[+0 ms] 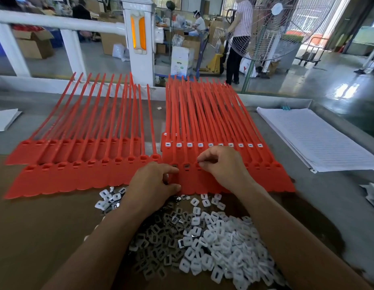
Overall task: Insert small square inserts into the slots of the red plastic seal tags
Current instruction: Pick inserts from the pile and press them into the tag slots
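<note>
Two fans of red seal tags lie on the table. The left fan [81, 176] shows empty slots. On the right fan [271, 176] the back row carries white inserts [189, 145], and the front row's slots are partly hidden by my hands. A heap of small white square inserts [213, 241] lies in front. My left hand [154, 183] grips the front edge of a right-fan tag between thumb and fingers. My right hand [221, 166] pinches a small insert at a front-row slot; the insert is barely visible.
A stack of lined white sheets [319, 141] lies to the right, another white sheet [4, 120] at the far left. A white railing [56, 24] and a standing fan [271, 28] rise behind the table. People stand among boxes beyond.
</note>
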A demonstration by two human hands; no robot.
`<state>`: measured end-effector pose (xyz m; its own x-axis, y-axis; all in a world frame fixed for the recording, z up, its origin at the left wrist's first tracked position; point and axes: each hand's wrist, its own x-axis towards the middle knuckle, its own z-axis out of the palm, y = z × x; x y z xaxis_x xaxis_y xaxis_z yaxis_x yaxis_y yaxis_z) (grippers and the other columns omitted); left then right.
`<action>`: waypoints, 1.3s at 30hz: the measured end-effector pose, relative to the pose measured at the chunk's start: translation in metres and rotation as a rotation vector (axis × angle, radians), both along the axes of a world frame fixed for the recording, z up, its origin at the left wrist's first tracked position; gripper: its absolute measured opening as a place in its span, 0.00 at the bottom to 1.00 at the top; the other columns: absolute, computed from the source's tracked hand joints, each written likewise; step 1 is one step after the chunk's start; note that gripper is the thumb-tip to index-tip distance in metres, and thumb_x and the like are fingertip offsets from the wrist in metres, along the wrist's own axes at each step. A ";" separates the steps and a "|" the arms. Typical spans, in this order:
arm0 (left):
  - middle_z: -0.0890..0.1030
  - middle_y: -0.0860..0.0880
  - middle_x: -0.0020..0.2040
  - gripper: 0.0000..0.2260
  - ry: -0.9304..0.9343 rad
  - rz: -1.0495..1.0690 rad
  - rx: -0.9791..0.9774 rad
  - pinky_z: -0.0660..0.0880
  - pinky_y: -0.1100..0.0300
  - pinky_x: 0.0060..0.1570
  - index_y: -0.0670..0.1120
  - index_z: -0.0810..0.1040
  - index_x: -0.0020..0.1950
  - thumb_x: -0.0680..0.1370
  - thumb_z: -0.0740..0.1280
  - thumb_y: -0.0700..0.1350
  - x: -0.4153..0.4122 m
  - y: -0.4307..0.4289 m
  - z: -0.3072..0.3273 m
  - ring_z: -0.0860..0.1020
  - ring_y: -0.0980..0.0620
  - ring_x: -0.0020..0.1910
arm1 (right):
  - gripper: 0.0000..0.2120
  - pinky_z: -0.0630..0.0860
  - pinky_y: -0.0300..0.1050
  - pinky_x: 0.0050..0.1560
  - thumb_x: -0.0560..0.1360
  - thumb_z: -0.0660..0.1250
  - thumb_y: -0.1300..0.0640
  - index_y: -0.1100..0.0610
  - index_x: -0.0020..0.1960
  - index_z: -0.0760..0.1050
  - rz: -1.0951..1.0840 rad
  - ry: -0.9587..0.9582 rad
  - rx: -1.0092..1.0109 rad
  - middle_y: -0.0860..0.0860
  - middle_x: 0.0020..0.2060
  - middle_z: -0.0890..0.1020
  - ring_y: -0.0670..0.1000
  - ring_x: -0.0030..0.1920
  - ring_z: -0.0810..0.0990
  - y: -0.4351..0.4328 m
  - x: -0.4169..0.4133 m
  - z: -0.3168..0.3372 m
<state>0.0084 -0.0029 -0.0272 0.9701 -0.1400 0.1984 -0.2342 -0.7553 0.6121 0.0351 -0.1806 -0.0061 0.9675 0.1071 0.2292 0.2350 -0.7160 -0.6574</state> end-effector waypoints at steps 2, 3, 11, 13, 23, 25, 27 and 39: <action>0.72 0.57 0.42 0.20 0.002 0.000 0.006 0.65 0.65 0.44 0.54 0.76 0.61 0.70 0.72 0.49 0.000 0.000 0.000 0.70 0.60 0.40 | 0.06 0.66 0.22 0.43 0.71 0.70 0.61 0.55 0.47 0.82 0.001 0.007 -0.019 0.45 0.43 0.81 0.38 0.43 0.75 0.000 0.001 0.000; 0.72 0.56 0.43 0.20 0.003 0.000 0.007 0.65 0.65 0.44 0.54 0.76 0.61 0.70 0.72 0.50 0.000 -0.001 0.000 0.70 0.60 0.41 | 0.06 0.66 0.23 0.44 0.71 0.70 0.61 0.55 0.48 0.82 -0.001 0.011 -0.031 0.46 0.44 0.82 0.39 0.44 0.75 0.000 0.002 0.000; 0.71 0.61 0.39 0.20 0.013 -0.014 0.002 0.65 0.68 0.39 0.53 0.76 0.61 0.70 0.72 0.49 -0.001 0.000 0.003 0.70 0.64 0.37 | 0.06 0.64 0.24 0.43 0.72 0.69 0.60 0.54 0.47 0.82 -0.007 0.012 -0.123 0.48 0.46 0.84 0.39 0.43 0.74 0.001 0.005 -0.004; 0.72 0.59 0.40 0.20 0.022 -0.015 0.003 0.66 0.67 0.40 0.54 0.76 0.61 0.70 0.72 0.49 -0.001 -0.001 0.004 0.70 0.63 0.39 | 0.07 0.64 0.21 0.42 0.72 0.69 0.59 0.54 0.49 0.82 -0.014 -0.011 -0.131 0.48 0.47 0.84 0.39 0.44 0.74 0.001 0.005 -0.005; 0.73 0.59 0.39 0.19 0.020 0.005 -0.001 0.64 0.70 0.36 0.55 0.77 0.59 0.68 0.73 0.50 -0.002 0.001 0.003 0.71 0.63 0.37 | 0.12 0.65 0.35 0.50 0.76 0.64 0.59 0.54 0.58 0.78 0.176 -0.005 -0.335 0.46 0.47 0.74 0.46 0.51 0.73 -0.005 0.003 0.000; 0.74 0.58 0.39 0.19 0.024 0.010 -0.014 0.65 0.70 0.36 0.55 0.77 0.58 0.68 0.73 0.50 -0.002 0.001 0.002 0.71 0.62 0.37 | 0.13 0.65 0.34 0.51 0.76 0.64 0.60 0.54 0.59 0.78 0.208 0.021 -0.308 0.45 0.45 0.72 0.44 0.50 0.72 -0.008 0.003 0.001; 0.74 0.58 0.39 0.19 0.031 0.012 -0.023 0.65 0.69 0.36 0.55 0.78 0.57 0.68 0.73 0.50 -0.003 0.001 0.003 0.72 0.62 0.37 | 0.13 0.65 0.32 0.53 0.75 0.65 0.61 0.54 0.59 0.78 0.213 0.049 -0.229 0.45 0.48 0.76 0.43 0.52 0.73 -0.011 0.003 0.004; 0.73 0.58 0.40 0.19 0.068 0.031 -0.009 0.63 0.72 0.36 0.59 0.77 0.56 0.67 0.74 0.49 -0.001 0.000 0.005 0.72 0.63 0.38 | 0.14 0.70 0.35 0.56 0.75 0.65 0.59 0.53 0.60 0.77 0.174 0.155 -0.081 0.44 0.46 0.75 0.43 0.51 0.74 -0.014 0.000 0.004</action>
